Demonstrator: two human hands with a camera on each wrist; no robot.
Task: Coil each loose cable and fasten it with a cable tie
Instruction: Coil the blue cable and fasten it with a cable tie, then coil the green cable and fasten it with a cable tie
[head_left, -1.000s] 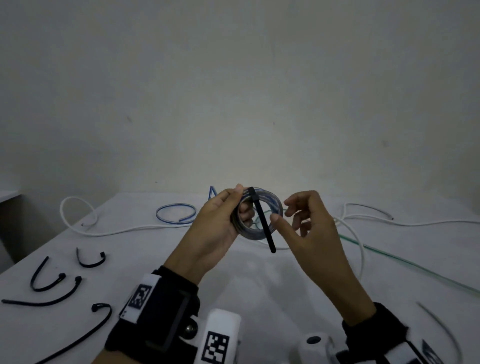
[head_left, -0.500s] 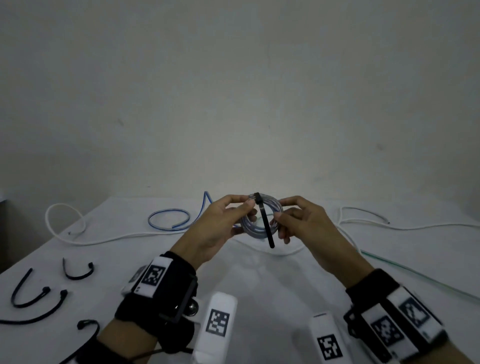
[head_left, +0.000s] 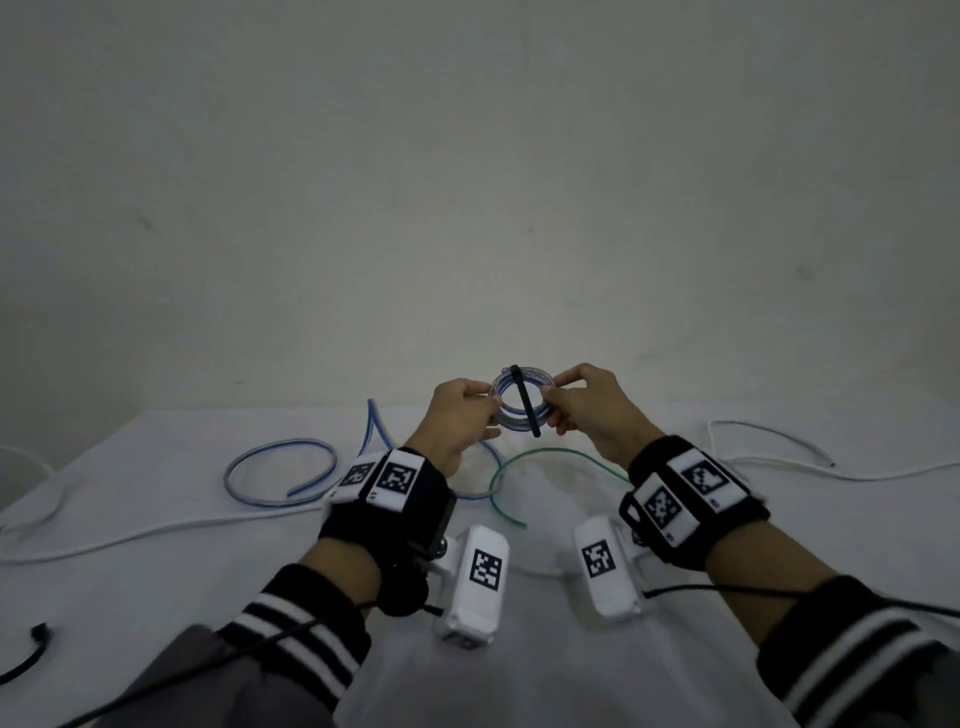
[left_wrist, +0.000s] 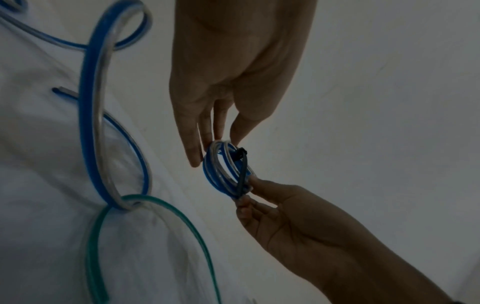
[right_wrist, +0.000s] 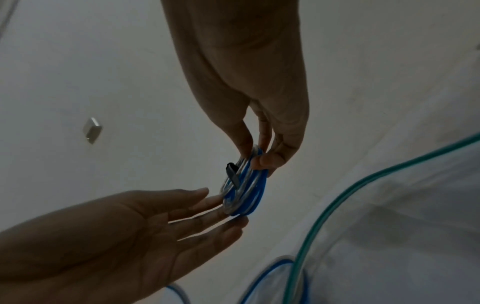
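Both forearms reach forward and converge, raised above the surface, each wrist wrapped in a black band carrying white tags with square black-and-white markers. The left hand (head_left: 462, 415) pinches the left side of the coiled cable (head_left: 521, 400) between thumb and fingertips, its fingers nearly straight. The right hand (head_left: 592, 410) pinches the opposite side, thumb and curled fingers closed on the coil. The hands face each other, palms inward.
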